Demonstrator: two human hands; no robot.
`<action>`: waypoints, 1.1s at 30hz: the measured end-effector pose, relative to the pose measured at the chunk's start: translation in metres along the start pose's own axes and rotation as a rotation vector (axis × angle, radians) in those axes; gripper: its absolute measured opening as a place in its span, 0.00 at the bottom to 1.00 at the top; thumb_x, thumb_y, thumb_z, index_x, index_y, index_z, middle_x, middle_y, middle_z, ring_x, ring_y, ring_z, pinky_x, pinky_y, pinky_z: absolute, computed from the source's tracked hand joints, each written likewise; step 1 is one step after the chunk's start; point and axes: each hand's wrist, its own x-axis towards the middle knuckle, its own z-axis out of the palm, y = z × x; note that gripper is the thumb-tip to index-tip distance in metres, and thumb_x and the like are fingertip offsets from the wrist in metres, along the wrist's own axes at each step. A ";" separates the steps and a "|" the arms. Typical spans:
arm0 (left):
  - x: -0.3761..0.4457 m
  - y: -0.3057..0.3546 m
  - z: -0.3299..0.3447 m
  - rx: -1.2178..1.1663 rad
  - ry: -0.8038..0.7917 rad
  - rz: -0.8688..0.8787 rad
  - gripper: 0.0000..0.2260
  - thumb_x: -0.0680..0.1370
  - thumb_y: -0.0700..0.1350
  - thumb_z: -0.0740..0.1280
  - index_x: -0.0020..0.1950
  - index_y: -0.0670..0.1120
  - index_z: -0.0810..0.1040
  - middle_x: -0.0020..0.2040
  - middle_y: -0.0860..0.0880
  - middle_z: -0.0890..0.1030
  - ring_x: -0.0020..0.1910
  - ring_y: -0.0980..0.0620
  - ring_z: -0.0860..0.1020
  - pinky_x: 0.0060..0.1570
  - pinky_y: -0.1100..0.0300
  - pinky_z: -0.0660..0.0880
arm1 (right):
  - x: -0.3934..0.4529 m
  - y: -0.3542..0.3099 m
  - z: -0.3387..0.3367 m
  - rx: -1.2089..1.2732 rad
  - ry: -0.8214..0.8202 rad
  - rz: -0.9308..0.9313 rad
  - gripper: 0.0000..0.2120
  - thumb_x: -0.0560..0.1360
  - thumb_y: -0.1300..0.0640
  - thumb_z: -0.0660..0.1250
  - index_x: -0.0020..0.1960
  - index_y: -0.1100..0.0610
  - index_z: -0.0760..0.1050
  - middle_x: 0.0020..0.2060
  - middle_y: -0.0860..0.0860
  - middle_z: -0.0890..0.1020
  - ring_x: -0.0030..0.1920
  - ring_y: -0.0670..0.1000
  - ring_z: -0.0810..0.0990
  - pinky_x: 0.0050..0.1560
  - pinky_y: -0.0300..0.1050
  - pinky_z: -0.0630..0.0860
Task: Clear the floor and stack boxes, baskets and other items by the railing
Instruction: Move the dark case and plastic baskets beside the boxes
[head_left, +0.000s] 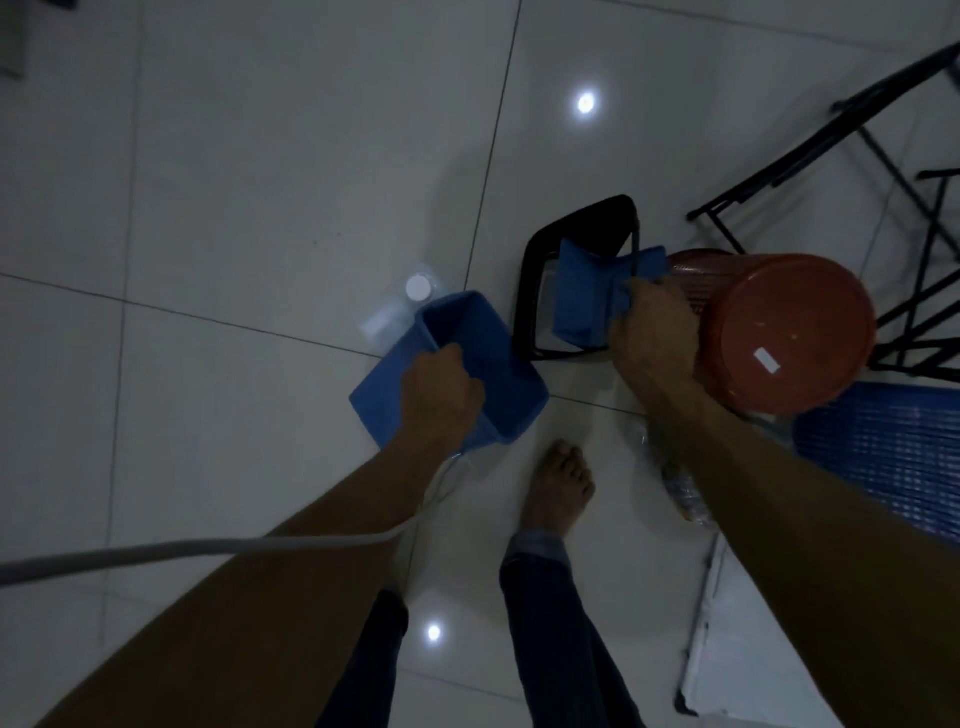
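My left hand (441, 392) grips the rim of a blue box (498, 358), held tilted above the tiled floor with its opening facing up and away. My right hand (652, 332) grips a second blue box (584, 293) by its edge, together with a thin black handle. That box sits in or over a black-rimmed basket (530, 291) on the floor. Right beside my right hand stands an upturned orange-red basket (795, 332), bottom up.
A clear plastic bottle with a white cap (418, 288) lies on the floor behind the left box. A black metal frame (810, 150) stands at the upper right, a blue slatted crate (883, 457) at the right. My bare foot (558, 483) is below. A grey cable (208, 551) crosses my left arm.
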 end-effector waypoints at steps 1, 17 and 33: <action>-0.005 -0.007 -0.004 -0.028 -0.005 -0.004 0.13 0.78 0.40 0.66 0.37 0.44 0.66 0.36 0.49 0.73 0.38 0.50 0.72 0.30 0.58 0.62 | -0.003 -0.002 -0.004 0.046 -0.001 0.029 0.17 0.76 0.67 0.64 0.65 0.64 0.75 0.60 0.63 0.76 0.57 0.60 0.76 0.47 0.42 0.65; -0.086 -0.157 -0.045 -0.224 0.005 0.015 0.08 0.74 0.31 0.66 0.46 0.44 0.76 0.41 0.46 0.78 0.38 0.51 0.74 0.31 0.62 0.67 | -0.146 -0.072 -0.024 0.895 -0.237 0.572 0.07 0.72 0.70 0.65 0.39 0.59 0.72 0.35 0.55 0.76 0.40 0.56 0.78 0.38 0.50 0.78; -0.117 -0.223 -0.083 -0.454 -0.097 -0.124 0.23 0.83 0.62 0.57 0.49 0.44 0.80 0.45 0.49 0.78 0.48 0.48 0.77 0.46 0.58 0.73 | -0.261 -0.184 0.039 0.908 -0.097 0.104 0.10 0.77 0.51 0.70 0.46 0.57 0.75 0.38 0.57 0.77 0.41 0.56 0.79 0.49 0.58 0.80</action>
